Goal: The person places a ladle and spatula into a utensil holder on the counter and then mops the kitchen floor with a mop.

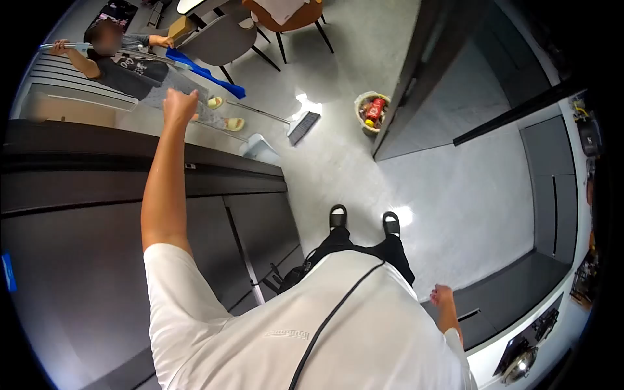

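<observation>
My left hand (180, 106) is stretched out ahead at the upper left, its fingers curled into a fist. I see nothing sticking out of it. Just past it in the view are a long-handled dustpan (260, 149) and a broom (303, 129) with a dark brush head. The dustpan's thin handle runs up towards my left wrist, with no visible grip on it. Low at my right side hangs my right hand (442, 296), fingers curled in and apparently holding nothing. Close to it is the dark lower cabinet (478, 322) under a white counter.
Another person (133, 75) at the upper left holds a pole and a blue cloth (208, 75). A full waste bin (359, 104) stands by the dark door panel (422, 71). Chairs (224, 42) are at the back. Dark tall cabinets (97, 260) flank my left.
</observation>
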Tool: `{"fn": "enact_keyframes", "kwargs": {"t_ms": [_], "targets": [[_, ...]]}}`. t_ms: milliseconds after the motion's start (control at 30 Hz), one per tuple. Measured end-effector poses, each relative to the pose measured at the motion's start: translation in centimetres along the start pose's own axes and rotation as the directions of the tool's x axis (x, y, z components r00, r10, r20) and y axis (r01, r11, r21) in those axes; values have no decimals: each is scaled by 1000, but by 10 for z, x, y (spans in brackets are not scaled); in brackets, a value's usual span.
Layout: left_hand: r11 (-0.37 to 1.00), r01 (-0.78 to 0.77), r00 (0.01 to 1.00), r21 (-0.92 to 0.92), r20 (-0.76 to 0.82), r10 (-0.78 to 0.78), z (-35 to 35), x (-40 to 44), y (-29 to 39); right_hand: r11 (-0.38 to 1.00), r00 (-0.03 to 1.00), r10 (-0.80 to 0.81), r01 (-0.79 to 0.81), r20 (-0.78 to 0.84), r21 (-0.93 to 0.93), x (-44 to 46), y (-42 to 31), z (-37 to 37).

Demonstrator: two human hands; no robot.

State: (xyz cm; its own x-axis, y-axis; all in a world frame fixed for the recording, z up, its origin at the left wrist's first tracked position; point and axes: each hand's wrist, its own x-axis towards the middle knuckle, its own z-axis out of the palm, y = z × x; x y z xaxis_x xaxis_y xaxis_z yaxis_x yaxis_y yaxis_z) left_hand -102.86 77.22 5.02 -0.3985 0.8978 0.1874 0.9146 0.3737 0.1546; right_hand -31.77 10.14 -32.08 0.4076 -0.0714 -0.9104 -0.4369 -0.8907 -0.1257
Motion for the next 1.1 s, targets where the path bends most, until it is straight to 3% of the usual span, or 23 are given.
{"fn": "enact_keyframes", "kwargs": {"t_ms": [167,233,300,400,567,633,700,800,867,900,933,1000,1033,1067,1100], "targets": [[946,37,990,322,-139,9,-39,52,25,997,992,-50,56,112,-44,-84,36,74],[812,-1,922,584,-314,227,-32,84,17,995,991,-63,72,117,-68,-95,44,86],[533,-41,877,845,-226,425,-34,107,10,988,985,-120,131,123,-86,-101,46,97],[316,-131,895,940,-25,446,-61,105,30,987,982,-146,152,117,-50,-102,35,102],[185,-191,888,964,89,451,-80,115,32,972,971,-236,235,37,27,-110,22,106],[249,-242,846,938,79,527,-76,131,19,967,967,-253,252,32,47,-110,25,112],[118,-278,801,953,162,576,-77,125,22,967,966,-253,252,47,40,-103,35,114],[281,-416,898,865,343,275,-83,105,59,978,976,-206,204,70,40,-106,48,122],[215,-490,869,845,457,187,-77,91,77,980,976,-198,194,88,54,-105,53,127],[182,-528,849,829,510,139,-75,84,84,978,973,-205,199,102,64,-101,59,129],[141,-640,753,755,581,308,-75,74,81,976,971,-210,202,112,77,-96,63,131],[100,-747,652,657,696,303,-82,25,100,963,958,-264,256,111,82,-88,66,130],[59,-794,579,606,721,381,-70,18,92,958,945,-284,276,161,71,-83,64,127],[84,-801,587,593,751,300,-80,-36,118,952,929,-307,301,207,62,-80,58,123],[115,-849,524,516,794,308,-71,-59,121,949,933,-313,312,175,36,-80,48,126]]}}
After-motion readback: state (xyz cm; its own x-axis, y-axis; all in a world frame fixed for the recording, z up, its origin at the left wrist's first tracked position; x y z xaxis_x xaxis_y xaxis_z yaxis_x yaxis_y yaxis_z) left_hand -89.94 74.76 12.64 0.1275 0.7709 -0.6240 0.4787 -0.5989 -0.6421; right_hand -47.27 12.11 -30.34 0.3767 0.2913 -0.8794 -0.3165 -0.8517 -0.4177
